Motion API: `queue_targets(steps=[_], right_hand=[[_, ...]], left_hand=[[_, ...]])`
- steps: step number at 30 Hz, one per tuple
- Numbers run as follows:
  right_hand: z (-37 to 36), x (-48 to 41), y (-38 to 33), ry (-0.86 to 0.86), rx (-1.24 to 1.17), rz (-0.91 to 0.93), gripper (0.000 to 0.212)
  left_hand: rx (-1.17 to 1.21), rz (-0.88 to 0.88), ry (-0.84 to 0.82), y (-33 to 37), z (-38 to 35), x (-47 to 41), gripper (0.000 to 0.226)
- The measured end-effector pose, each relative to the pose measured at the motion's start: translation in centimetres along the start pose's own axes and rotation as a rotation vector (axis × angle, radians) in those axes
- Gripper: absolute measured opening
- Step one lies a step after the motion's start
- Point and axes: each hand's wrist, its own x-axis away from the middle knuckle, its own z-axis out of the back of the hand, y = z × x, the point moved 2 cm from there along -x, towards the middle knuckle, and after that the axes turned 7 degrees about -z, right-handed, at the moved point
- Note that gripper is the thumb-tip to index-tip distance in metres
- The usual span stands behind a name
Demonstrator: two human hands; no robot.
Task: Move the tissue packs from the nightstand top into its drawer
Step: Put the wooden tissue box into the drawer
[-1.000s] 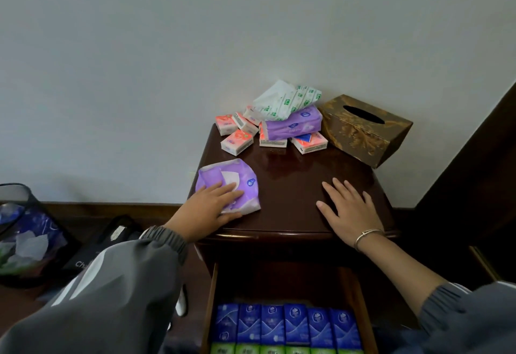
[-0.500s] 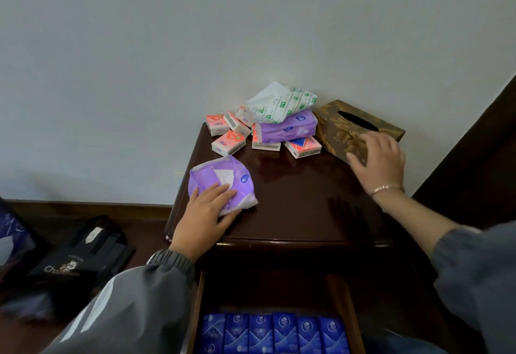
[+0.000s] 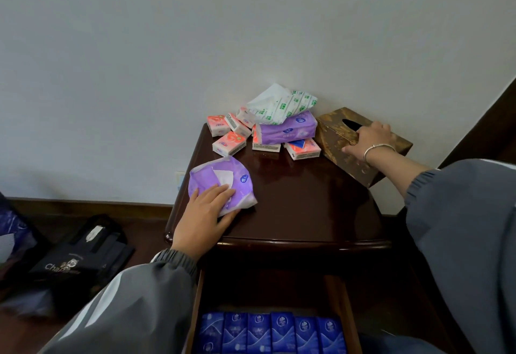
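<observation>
On the nightstand [image 3: 307, 214], the right hand [image 3: 368, 137] partly hides the tissue box [image 3: 333, 141].

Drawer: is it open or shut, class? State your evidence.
Open. The drawer is pulled out beneath the nightstand top, and a row of blue packs shows inside it.

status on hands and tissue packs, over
Left hand flat on purple pack, front left of nightstand top. Right hand grips wooden tissue box. Other packs piled at back, drawer open below.
</observation>
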Motion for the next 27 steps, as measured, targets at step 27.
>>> queue_targets(steps=[27], right_hand=[[-3.4,35.4,3.8,-0.604,-0.415,0.803,0.067]], left_hand=[[0.101,0.336,0.564,-0.8,5.8,17.9,0.027]])
